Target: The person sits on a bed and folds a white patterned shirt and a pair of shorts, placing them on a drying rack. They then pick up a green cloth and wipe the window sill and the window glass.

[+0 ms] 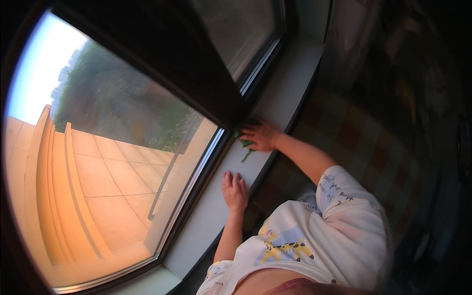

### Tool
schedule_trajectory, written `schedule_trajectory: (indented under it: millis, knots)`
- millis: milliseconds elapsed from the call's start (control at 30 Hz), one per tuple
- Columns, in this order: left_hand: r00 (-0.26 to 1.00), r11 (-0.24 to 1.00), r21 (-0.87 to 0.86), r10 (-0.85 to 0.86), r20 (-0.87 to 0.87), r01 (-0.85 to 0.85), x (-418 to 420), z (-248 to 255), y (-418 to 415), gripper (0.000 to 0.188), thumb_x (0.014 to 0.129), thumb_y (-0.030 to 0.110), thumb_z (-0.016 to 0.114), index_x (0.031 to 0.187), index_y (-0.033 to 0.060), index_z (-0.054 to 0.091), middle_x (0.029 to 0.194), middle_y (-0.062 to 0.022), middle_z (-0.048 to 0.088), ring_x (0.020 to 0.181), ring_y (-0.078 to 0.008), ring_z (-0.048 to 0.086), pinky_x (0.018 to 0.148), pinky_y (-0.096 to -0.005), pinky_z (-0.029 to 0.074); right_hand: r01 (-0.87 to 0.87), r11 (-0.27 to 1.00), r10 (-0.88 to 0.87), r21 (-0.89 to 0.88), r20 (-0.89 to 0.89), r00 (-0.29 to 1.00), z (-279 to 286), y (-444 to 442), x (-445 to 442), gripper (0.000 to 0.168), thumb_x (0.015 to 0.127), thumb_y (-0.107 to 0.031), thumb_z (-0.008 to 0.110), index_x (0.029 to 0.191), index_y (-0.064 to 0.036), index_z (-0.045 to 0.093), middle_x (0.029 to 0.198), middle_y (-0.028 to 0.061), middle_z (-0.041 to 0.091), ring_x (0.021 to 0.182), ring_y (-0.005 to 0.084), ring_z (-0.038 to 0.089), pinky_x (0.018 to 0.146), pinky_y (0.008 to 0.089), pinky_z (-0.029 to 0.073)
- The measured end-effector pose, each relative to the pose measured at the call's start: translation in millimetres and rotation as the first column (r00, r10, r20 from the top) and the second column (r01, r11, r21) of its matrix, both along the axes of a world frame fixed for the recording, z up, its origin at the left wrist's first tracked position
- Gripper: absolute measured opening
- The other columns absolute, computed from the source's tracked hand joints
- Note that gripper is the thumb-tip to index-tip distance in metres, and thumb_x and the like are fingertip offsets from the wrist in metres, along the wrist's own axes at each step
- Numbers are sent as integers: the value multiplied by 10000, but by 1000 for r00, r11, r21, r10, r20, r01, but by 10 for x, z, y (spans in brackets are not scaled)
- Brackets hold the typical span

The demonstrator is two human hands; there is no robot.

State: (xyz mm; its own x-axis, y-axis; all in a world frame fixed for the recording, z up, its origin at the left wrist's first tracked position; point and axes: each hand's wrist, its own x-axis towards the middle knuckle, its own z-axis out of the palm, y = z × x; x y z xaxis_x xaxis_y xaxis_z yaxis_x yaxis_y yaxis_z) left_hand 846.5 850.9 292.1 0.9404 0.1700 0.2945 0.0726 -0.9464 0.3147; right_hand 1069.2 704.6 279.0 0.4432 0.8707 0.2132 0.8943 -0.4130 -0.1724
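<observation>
Along the window runs a white windowsill (206,210). My right hand (261,135) lies spread over a green cloth (246,143) on the sill, by the foot of the dark window post; part of the cloth is hidden beneath the palm and fingers, and a thin green end sticks out towards me. My left hand (235,191) rests on the sill nearer to me, its fingers slightly bent and pointing at the window side, with nothing seen in it. The two hands are apart.
A dark window frame (217,147) with glass panes borders the sill on the left, and a thick dark post (177,66) rises beside my right hand. Outside is a tiled ledge (110,166). Right of the sill, a checked surface (354,129) lies lower in shadow.
</observation>
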Motion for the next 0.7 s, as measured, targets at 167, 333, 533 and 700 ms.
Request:
schedule_trajectory:
  millis: [167, 333, 533, 700]
  knots:
    - [996, 999, 36, -13, 85, 10, 916, 34, -555, 316, 849, 173, 565, 1137, 51, 517, 1310, -202, 418, 1246, -382, 364, 1018, -471, 318, -176, 983, 176, 60, -8, 984, 82, -194, 328, 488, 855, -493, 461, 1278, -250, 468, 1378, -2, 413, 1299, 174, 345, 1072, 546, 179]
    - [998, 999, 21, 34, 59, -36, 1775, -87, -1057, 432, 837, 201, 572, 1209, 34, 430, 1344, -202, 374, 1274, -376, 322, 1050, -476, 270, -119, 993, 116, -20, -102, 988, 39, -704, 1066, 486, 850, -481, 470, 1281, -257, 482, 1383, 1, 419, 1301, 188, 351, 1074, 548, 178]
    - [992, 996, 71, 60, -115, -52, 1988, 80, -1295, 478, 841, 219, 551, 1252, 24, 403, 1368, -200, 347, 1285, -352, 303, 1079, -463, 206, 38, 987, -59, -157, -132, 990, 207, -1516, 2183, 500, 873, -502, 418, 1313, -265, 442, 1422, -4, 366, 1311, 182, 336, 1082, 527, 170]
    - [986, 996, 46, 77, -147, -71, 2043, 208, -1345, 487, 822, 222, 570, 1240, 39, 402, 1373, -185, 350, 1303, -337, 289, 1086, -475, 187, 193, 965, -203, -177, -34, 979, 204, -1937, 2963, 471, 891, -483, 404, 1309, -269, 438, 1421, -7, 360, 1323, 167, 306, 1093, 523, 136]
